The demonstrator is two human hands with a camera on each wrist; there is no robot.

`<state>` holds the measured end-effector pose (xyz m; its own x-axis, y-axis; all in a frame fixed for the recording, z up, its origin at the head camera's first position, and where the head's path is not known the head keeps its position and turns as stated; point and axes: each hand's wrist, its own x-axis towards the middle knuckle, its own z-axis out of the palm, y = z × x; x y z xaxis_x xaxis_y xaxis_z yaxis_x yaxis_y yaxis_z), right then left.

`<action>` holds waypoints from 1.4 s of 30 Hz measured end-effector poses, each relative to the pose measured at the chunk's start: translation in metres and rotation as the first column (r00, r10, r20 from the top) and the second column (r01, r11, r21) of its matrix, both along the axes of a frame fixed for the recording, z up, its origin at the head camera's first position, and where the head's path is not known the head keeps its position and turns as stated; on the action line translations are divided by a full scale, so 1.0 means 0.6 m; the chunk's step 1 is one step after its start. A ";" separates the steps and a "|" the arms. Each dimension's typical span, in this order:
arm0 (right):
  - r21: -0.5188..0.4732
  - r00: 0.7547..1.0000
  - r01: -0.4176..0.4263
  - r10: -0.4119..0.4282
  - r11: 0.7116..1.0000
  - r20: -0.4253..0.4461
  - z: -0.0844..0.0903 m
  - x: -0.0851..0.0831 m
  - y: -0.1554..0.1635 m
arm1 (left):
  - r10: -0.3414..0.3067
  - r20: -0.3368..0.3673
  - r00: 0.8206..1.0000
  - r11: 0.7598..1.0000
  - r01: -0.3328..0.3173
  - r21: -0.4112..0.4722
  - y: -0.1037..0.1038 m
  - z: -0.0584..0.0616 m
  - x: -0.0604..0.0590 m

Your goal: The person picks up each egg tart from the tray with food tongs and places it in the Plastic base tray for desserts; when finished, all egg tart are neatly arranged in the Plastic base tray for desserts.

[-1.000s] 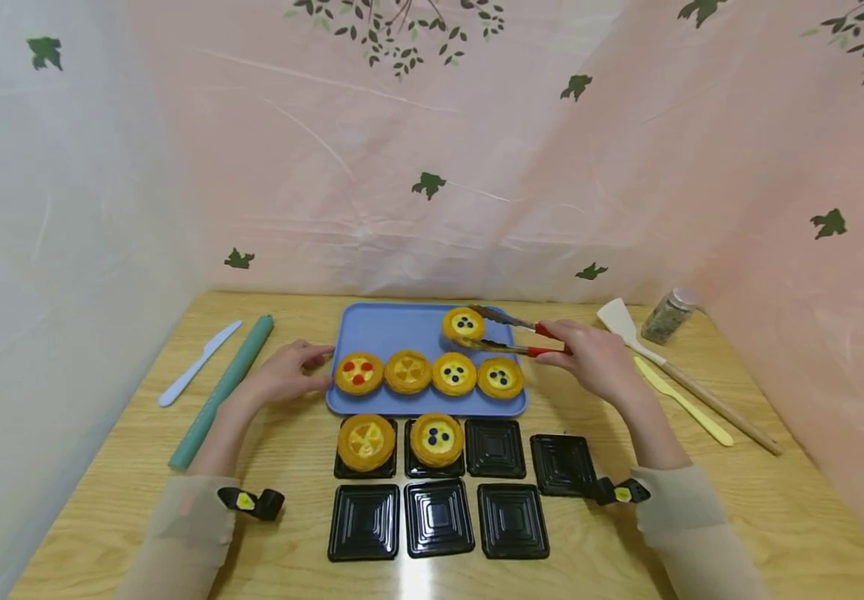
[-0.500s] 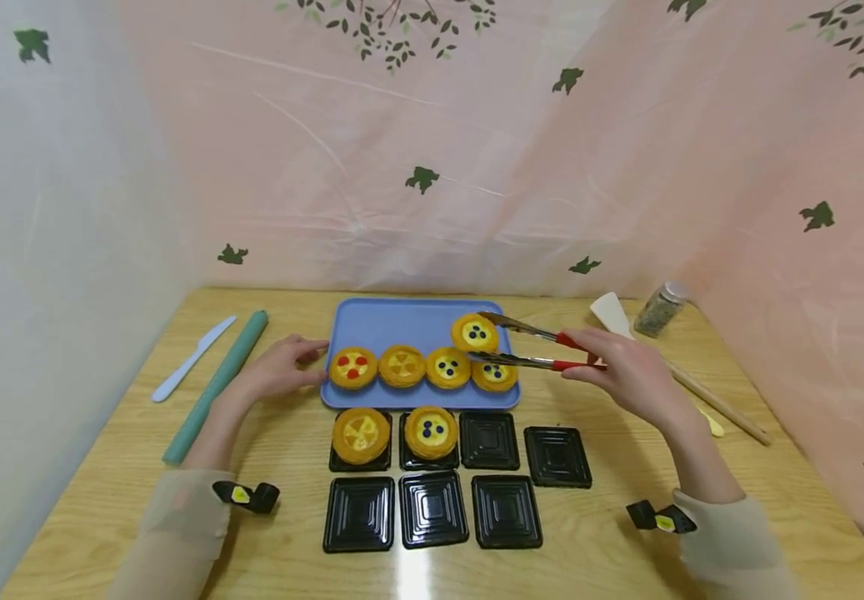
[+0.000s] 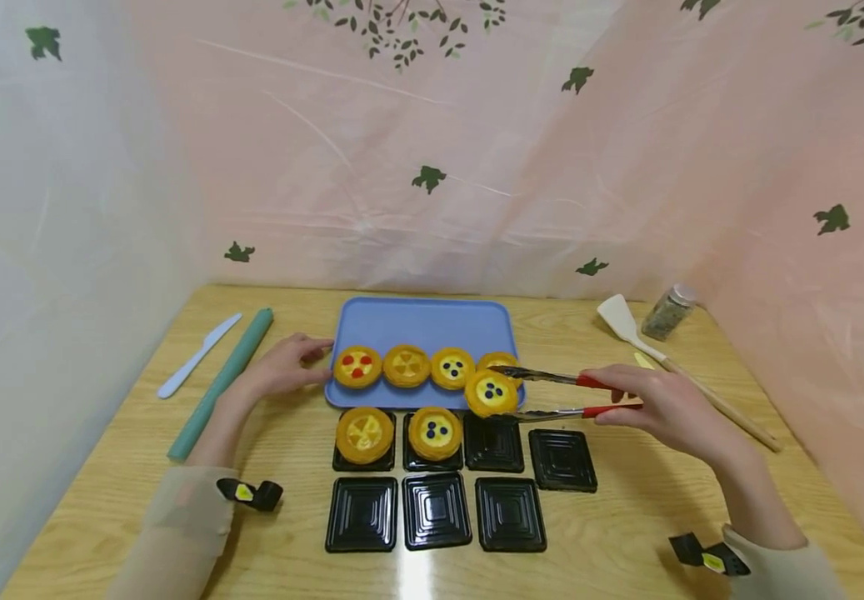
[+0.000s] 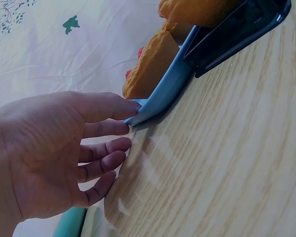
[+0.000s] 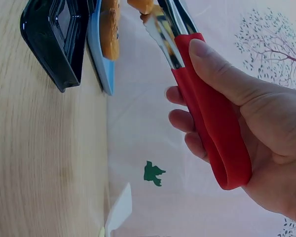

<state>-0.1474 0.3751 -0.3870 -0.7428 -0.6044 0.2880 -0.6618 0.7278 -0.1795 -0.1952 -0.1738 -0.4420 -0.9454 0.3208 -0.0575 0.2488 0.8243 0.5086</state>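
- Left hand [image 3: 289, 367]: fingers loosely spread, touching the tray [image 3: 424, 317] at its left edge.
- Right hand [image 3: 667, 408]: wrapped round the tongs [image 3: 598, 382], which hold a blueberry tart [image 3: 486, 400] over the tray's front edge.
- In the tray: 4 other tarts [image 3: 406, 367], the rightmost partly hidden.
- Counter [image 3: 274, 550]: 7 black cases [image 3: 361, 515], 2 holding tarts.

Creased pink backdrop [image 3: 327, 200], leafy branch print [image 3: 400, 33], green bird-like shapes [image 3: 428, 178], wood-grain tabletop [image 3: 596, 542].

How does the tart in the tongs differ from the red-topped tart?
The held tart is in the tongs; the red-topped tart rests on the tray. The held tart has dark dots, the red-topped tart red ones. Both have round golden crusts and yellow filling.
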 end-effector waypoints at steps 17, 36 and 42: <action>0.007 0.995 -0.045 0.044 0.999 0.094 0.009 0.007 0.012 | -0.008 0.008 1.000 1.000 0.008 -0.011 0.003 0.001 -0.004; 0.009 0.987 -0.087 0.085 0.996 0.137 0.003 0.004 0.007 | -0.014 0.003 1.000 1.000 0.014 -0.004 0.001 0.002 -0.004; 0.004 0.976 -0.089 0.087 0.996 0.202 0.004 0.005 0.002 | -0.004 0.001 1.000 1.000 0.004 -0.005 0.000 0.002 -0.002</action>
